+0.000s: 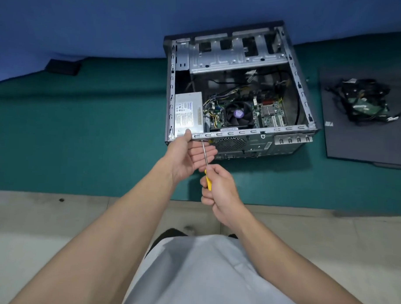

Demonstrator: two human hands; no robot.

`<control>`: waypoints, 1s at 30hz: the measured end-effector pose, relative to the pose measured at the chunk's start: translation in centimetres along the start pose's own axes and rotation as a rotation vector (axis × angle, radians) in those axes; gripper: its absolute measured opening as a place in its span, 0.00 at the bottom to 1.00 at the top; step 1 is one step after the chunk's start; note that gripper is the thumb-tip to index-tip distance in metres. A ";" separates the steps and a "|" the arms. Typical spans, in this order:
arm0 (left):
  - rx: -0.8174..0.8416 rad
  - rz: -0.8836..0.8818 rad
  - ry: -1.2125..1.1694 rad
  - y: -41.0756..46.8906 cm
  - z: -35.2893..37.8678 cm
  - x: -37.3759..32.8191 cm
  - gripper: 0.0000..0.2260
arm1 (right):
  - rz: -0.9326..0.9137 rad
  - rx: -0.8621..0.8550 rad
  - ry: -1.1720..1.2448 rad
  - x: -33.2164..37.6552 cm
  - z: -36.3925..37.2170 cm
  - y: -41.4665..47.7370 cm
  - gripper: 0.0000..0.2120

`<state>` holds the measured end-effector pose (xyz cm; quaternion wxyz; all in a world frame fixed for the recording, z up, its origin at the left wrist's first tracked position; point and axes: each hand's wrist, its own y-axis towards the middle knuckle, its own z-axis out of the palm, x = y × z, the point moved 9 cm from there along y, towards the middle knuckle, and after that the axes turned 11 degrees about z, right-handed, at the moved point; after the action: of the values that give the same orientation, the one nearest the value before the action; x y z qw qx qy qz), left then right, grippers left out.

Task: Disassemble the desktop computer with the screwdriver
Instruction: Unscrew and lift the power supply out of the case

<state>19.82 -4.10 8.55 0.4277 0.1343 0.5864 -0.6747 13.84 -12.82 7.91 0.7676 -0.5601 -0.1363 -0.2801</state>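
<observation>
Near edge: grey shirt [204,272] at bottom centre, pale floor [45,217] below the tabletop's near edge. Two bare forearms reach forward and converge toward the case.

Hands, count 2.
- Right hand [218,186]: fingers curled tight round the yellow handle of the screwdriver [208,181], knuckles to the left, wrist bent slightly left. Shaft runs up and far-left from the fist; the tip meets the rear panel of the desktop computer [240,96] just under its near rim.
- Left hand [190,153]: palm turned toward the right, fingers extended and relaxed beneath the shaft, thumb resting on the case's near rim. It grips nothing.

Screwdriver, count 1.

Desktop computer, count 1: lies on its side on the green tabletop [93,136], right of centre, open side up, rear panel facing near. Inside:
- 1 power supply [188,112] at near left
- 1 black fan [239,113] in the middle
- 1 green board [271,113] to its right
- metal drive cage [239,55] along the far side

Right of the case: 1 dark side panel [363,139] lying flat, with 1 tangle of cables and parts [365,100] on it.

Far left: 1 small dark object [62,67], identity unclear. Blue backdrop [97,18] behind.
</observation>
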 end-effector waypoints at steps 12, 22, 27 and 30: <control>0.041 -0.003 -0.005 0.5 -0.7 -0.2 0.23 | 0.113 0.205 0.373 -1.5 1.7 0.6 0.12; 0.100 -0.011 -0.004 0.7 -0.8 -0.3 0.21 | 0.242 0.479 0.734 -2.6 3.8 0.9 0.10; 0.100 -0.019 0.001 0.5 -0.8 -0.5 0.21 | 0.266 0.576 0.851 -3.0 4.4 1.4 0.12; 0.105 -0.021 0.008 0.5 -0.8 -0.5 0.21 | 0.248 0.566 0.839 -2.9 4.5 1.4 0.12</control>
<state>20.22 -3.14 8.37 0.4107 0.1532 0.5535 -0.7082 12.80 -7.48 6.84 0.9050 -0.1823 0.1798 -0.3398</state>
